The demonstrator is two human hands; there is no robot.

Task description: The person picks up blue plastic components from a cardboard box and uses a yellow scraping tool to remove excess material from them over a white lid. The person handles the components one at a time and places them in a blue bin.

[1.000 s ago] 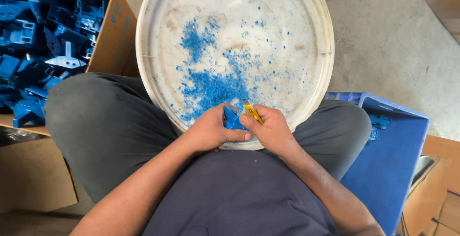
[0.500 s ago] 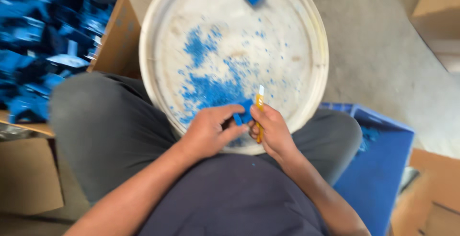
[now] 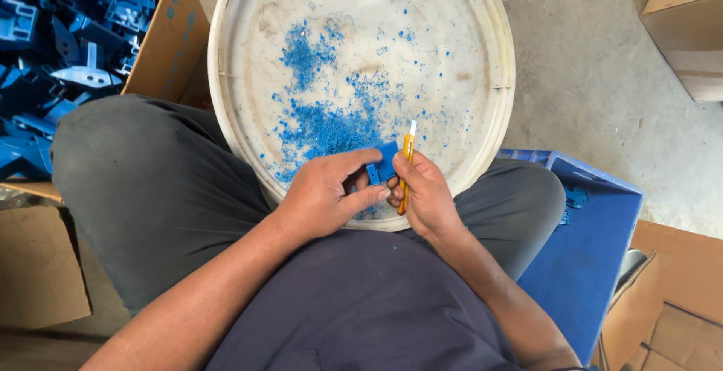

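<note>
Blue part (image 3: 385, 163) is pinched by left hand (image 3: 327, 194) | knife (image 3: 407, 167) is gripped in right hand (image 3: 425, 194), just beside part | both held over white tub (image 3: 497, 54)

The person's two forearms run up from the lower part of the head view and meet above the lap, at the near rim of the white tub (image 3: 498, 85). The left hand (image 3: 327, 194) lies palm down, wrist slightly bent, thumb and curled fingers pinching a small blue plastic part (image 3: 384, 166). The right hand (image 3: 425, 194) sits just beside it, touching it at the fingertips, fingers wrapped around a yellow utility knife (image 3: 407, 167) held nearly upright with its blade end pointing away from the body. The left forearm slants in from the lower left, the right from the lower right. Both thighs spread wide beneath the arms.
</note>
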